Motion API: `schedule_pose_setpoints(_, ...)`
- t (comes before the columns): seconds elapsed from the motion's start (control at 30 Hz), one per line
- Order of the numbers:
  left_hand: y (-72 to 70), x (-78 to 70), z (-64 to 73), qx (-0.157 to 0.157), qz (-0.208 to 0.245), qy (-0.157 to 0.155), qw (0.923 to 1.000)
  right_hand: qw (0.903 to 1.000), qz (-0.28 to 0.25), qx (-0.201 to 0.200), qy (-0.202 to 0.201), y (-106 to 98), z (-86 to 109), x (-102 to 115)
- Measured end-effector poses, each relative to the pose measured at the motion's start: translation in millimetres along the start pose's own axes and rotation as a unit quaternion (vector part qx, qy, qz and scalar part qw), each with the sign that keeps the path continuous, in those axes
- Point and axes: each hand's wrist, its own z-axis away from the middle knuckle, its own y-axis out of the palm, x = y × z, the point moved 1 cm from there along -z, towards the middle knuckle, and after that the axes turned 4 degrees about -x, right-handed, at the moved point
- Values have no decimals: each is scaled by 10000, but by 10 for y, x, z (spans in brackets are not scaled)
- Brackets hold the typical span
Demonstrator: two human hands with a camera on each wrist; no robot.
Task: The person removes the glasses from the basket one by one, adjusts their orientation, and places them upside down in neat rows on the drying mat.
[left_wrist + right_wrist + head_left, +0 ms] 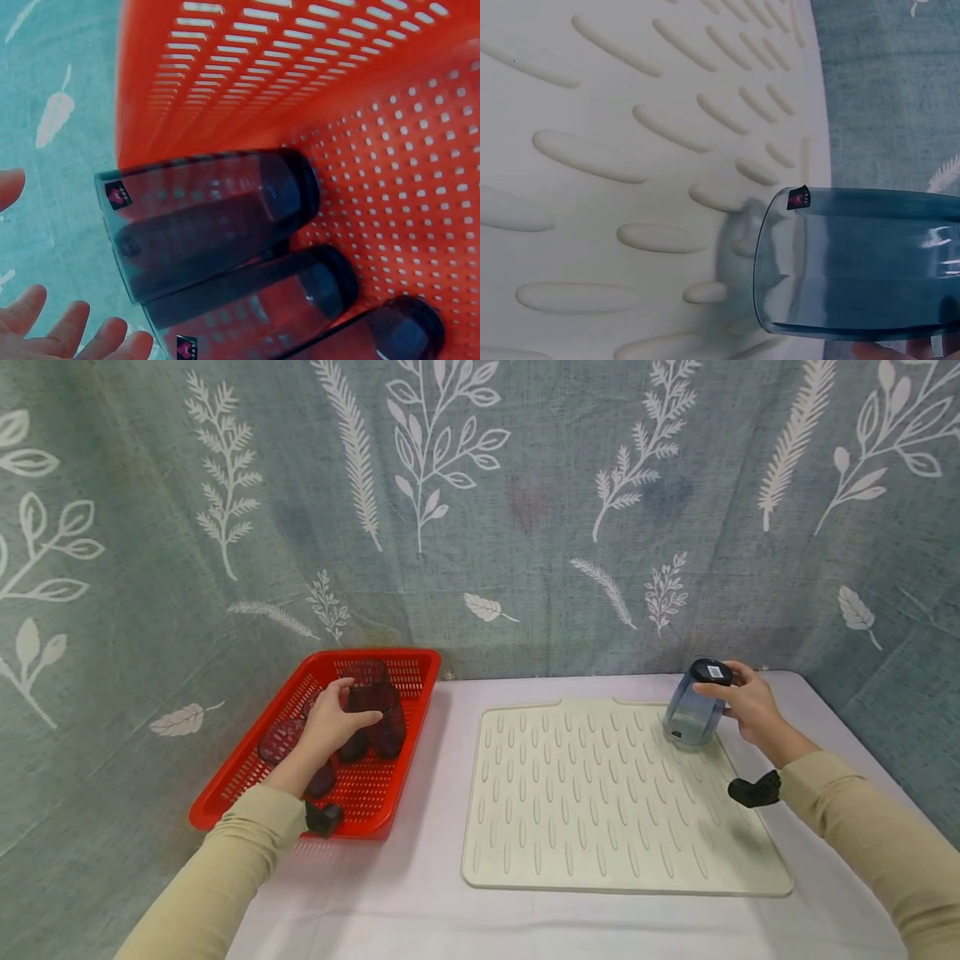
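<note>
Head view: right hand (750, 702) grips inverted glass (688, 717) near base, leaving rim facing mat (577, 810); left hand (328, 725) spread wide near glasses (390, 737) in basket (417, 735).

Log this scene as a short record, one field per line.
Left hand: over the red basket, fingers spread
Inside: dark tinted glasses, at least three
Right hand: holds a blue-tinted glass
Pose: upside down, tilted
Beneath glass: far right part of the cream mat
Surface: white tabletop
Backdrop: leaf-print cloth
</note>
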Motion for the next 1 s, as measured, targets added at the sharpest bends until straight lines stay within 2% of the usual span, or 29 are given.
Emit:
schedule_pose_setpoints(0.3,51,66,-162,289,-373,-26,9989,9998,-28,29,-171,31,-41,-47)
schedule_pose_setpoints(0.73,104,59,-213,231,-426,-329,9983,9998,98,-106,-108,78,-105,-85)
schedule_pose_setpoints(1.0,118,72,-227,119,-423,-355,9984,9994,265,-168,-166,106,-135,-104)
